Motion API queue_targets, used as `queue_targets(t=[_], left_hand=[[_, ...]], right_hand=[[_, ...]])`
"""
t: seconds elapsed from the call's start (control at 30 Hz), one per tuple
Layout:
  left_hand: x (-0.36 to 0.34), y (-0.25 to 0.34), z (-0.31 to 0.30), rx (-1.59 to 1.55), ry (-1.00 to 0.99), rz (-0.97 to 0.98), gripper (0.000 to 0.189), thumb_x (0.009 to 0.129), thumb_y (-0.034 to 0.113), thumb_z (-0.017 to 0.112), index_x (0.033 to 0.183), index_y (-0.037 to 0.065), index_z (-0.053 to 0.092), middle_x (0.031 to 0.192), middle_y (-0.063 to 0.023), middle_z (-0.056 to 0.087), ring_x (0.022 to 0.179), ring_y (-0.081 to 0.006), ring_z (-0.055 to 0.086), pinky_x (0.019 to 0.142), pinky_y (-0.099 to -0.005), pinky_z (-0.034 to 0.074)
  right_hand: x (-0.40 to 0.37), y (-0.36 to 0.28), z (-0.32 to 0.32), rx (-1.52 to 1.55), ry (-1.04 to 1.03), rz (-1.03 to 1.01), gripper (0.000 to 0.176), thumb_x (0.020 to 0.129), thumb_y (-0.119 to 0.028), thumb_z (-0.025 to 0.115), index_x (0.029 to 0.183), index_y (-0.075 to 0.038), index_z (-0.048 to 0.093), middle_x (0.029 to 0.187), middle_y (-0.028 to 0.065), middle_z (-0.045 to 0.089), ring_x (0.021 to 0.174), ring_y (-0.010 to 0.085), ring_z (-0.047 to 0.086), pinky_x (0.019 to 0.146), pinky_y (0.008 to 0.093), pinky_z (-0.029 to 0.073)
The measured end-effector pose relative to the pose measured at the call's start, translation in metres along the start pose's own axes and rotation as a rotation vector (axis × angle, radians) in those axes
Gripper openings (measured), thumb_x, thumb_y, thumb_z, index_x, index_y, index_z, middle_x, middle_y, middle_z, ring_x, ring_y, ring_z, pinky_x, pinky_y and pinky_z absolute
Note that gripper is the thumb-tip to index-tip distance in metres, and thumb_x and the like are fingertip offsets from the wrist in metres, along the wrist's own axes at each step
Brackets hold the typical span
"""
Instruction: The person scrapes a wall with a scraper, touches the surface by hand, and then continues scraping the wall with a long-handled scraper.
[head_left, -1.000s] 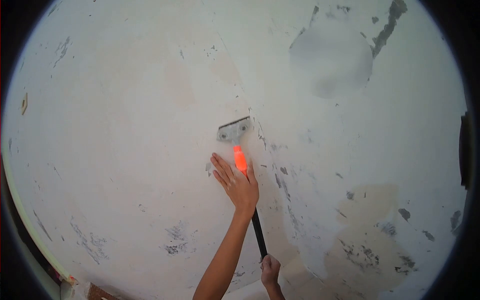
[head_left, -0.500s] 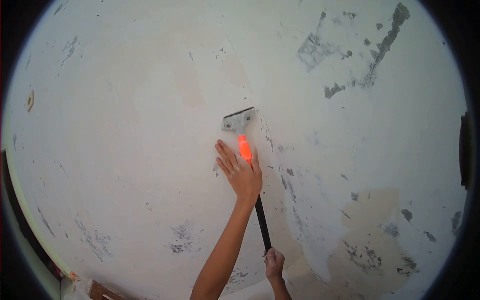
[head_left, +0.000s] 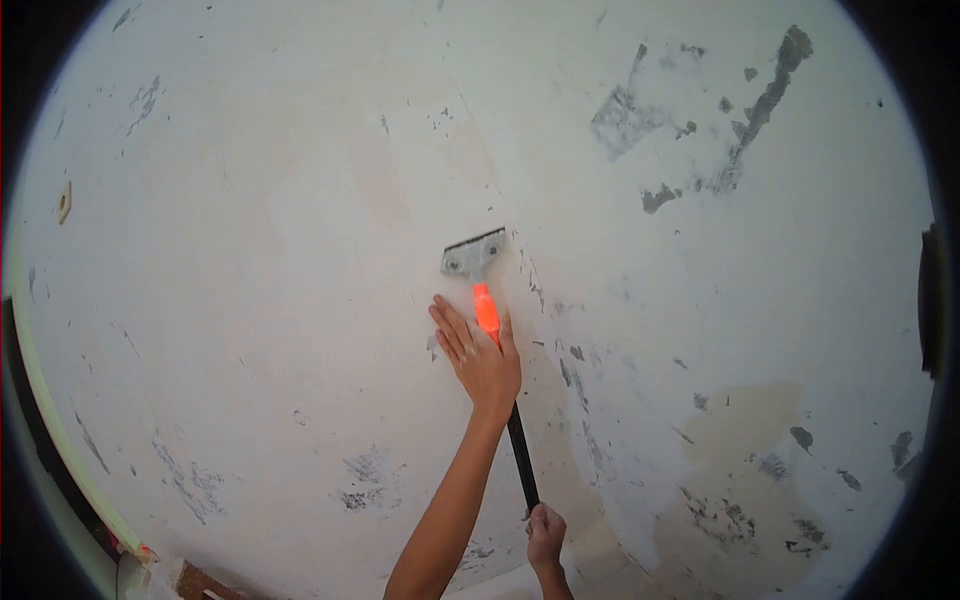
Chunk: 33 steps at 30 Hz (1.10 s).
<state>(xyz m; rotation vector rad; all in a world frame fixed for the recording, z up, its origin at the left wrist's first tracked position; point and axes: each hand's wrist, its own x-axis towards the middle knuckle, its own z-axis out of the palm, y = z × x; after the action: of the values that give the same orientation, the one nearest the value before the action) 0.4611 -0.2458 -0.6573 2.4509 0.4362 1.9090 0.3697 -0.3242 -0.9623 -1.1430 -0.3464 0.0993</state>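
A long-handled scraper (head_left: 486,308) leans against the wall, with a wide grey head (head_left: 473,254), an orange neck and a black handle. Its blade edge points up along the wall. My left hand (head_left: 485,370) lies over the handle just below the orange neck, fingers stretched up and left, thumb apart on the right. The palm side is hidden. Lower down, my right hand (head_left: 545,533) is closed round the end of the black handle (head_left: 522,460).
The pale wall (head_left: 280,300) has grey patches (head_left: 770,100) and a crease running down right of the scraper. A small beige piece (head_left: 65,203) is on the wall at left. A brown object (head_left: 205,582) is at the bottom left, and a dark edge (head_left: 930,300) at the right.
The scraper and both hands appear slightly lower in view. The wall marks also shift a little, so much of this is camera movement. Both hands keep the same pose.
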Motion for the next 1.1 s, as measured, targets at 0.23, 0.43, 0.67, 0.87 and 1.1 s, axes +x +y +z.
queue_targets(t=[0.23,0.43,0.67,0.87,1.1], left_hand=[[0.034,0.006,0.002,0.0,0.068,0.03,0.078,0.107,0.046,0.046,0.144,-0.022,0.038,0.17,-0.0277,0.008,0.159,-0.0409,0.003,0.126,-0.055,0.007],[0.0,0.003,0.003,-0.004,-0.001,-0.019,0.076,0.107,0.046,0.045,0.143,-0.021,0.041,0.169,-0.0276,0.009,0.159,-0.0403,0.004,0.126,-0.0551,0.008],[0.003,0.006,0.007,0.044,-0.073,-0.005,0.081,0.107,0.042,0.048,0.152,-0.021,0.024,0.171,-0.0242,0.005,0.159,-0.0389,0.0,0.126,-0.0548,0.006],[-0.005,0.007,0.007,0.014,-0.016,-0.008,0.074,0.108,0.042,0.045,0.143,-0.022,0.039,0.169,-0.0274,0.009,0.159,-0.0402,0.003,0.126,-0.0553,0.006],[0.017,0.009,0.005,0.011,-0.001,0.014,0.075,0.107,0.043,0.046,0.147,-0.02,0.035,0.17,-0.0258,0.009,0.159,-0.0402,0.004,0.126,-0.0557,0.006]], right_hand=[[0.019,-0.03,0.005,0.028,-0.044,-0.011,0.043,0.105,-0.033,0.05,0.075,-0.004,0.058,0.057,0.001,0.046,0.054,0.0125,0.045,0.052,0.0345,0.035],[0.002,-0.002,-0.008,-0.035,-0.022,0.007,0.041,0.105,-0.031,0.049,0.075,-0.004,0.058,0.057,0.0011,0.047,0.055,0.0123,0.046,0.052,0.0344,0.035],[0.004,-0.003,-0.005,0.019,-0.029,0.025,0.04,0.104,-0.029,0.048,0.075,-0.004,0.058,0.057,0.0015,0.047,0.056,0.0122,0.048,0.054,0.033,0.037],[-0.008,-0.003,-0.004,0.04,-0.031,0.045,0.043,0.105,-0.031,0.047,0.074,-0.003,0.058,0.057,0.0021,0.047,0.055,0.0136,0.048,0.054,0.0337,0.037],[0.01,-0.02,0.003,0.029,-0.047,-0.003,0.044,0.105,-0.034,0.047,0.074,-0.004,0.059,0.058,0.0027,0.049,0.055,0.0144,0.049,0.054,0.0345,0.038]])
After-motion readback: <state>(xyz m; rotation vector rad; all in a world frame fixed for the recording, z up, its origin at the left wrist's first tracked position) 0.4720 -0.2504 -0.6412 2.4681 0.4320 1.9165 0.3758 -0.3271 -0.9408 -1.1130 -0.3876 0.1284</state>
